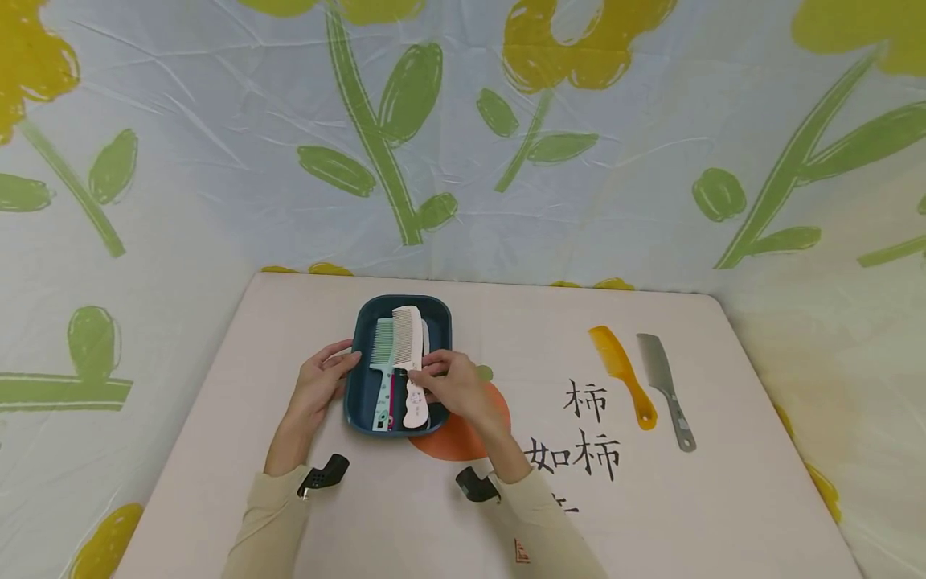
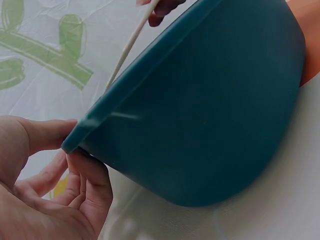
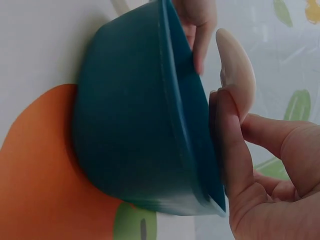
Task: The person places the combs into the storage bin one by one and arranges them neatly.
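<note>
A dark teal plastic basin (image 1: 350, 406) stands on the table, and several combs lie in it. My left hand (image 1: 318, 384) pinches its left rim between thumb and fingers, as the left wrist view also shows. With my right hand (image 1: 459, 388) I pinch a white comb (image 1: 408, 338) near its middle, over the right part of the basin. This comb's handle (image 3: 237, 70) sticks up above the rim in the right wrist view. A mint-green comb (image 1: 382, 354) lies to its left inside the basin. Other combs beneath are partly hidden.
To the right on the table lie a yellow comb (image 1: 624, 376) and a grey comb (image 1: 667, 390), side by side. The pale tablecloth (image 1: 723, 515) carries an orange fruit print (image 1: 470, 438) and black characters (image 1: 593, 454). A flowered cloth (image 1: 615, 201) hangs behind the table.
</note>
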`<action>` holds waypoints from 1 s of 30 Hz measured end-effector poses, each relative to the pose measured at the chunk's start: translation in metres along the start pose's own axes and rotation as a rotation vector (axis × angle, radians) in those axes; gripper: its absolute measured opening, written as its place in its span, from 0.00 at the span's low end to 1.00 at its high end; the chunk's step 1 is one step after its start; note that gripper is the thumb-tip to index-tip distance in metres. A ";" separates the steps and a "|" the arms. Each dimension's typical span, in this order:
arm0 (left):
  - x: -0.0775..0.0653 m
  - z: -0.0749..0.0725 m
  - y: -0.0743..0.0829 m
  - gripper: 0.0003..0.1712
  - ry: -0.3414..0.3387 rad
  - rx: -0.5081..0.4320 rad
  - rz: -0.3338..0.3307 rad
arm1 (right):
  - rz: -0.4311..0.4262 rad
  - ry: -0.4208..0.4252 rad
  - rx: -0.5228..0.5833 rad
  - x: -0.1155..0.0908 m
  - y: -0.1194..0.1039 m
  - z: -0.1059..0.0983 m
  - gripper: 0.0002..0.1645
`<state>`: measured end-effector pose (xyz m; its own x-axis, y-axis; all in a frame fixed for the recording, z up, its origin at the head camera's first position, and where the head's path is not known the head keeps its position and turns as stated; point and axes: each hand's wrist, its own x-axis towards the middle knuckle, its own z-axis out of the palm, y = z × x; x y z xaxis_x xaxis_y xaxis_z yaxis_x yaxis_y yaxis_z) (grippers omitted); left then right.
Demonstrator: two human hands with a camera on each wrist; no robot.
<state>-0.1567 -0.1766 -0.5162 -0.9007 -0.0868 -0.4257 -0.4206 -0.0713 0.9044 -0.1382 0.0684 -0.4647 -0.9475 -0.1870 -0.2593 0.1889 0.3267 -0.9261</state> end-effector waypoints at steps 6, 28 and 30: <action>0.000 0.000 0.000 0.31 0.002 0.002 0.002 | 0.013 0.012 -0.015 0.003 0.004 0.006 0.19; -0.002 0.000 0.001 0.31 0.001 0.020 -0.006 | 0.009 0.009 -0.028 0.016 0.000 0.033 0.16; -0.002 0.000 0.001 0.31 0.003 0.022 -0.005 | 0.013 0.016 -0.040 0.017 0.001 0.035 0.16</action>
<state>-0.1553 -0.1764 -0.5144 -0.8985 -0.0892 -0.4298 -0.4270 -0.0500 0.9029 -0.1454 0.0328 -0.4794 -0.9492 -0.1676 -0.2663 0.1909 0.3661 -0.9108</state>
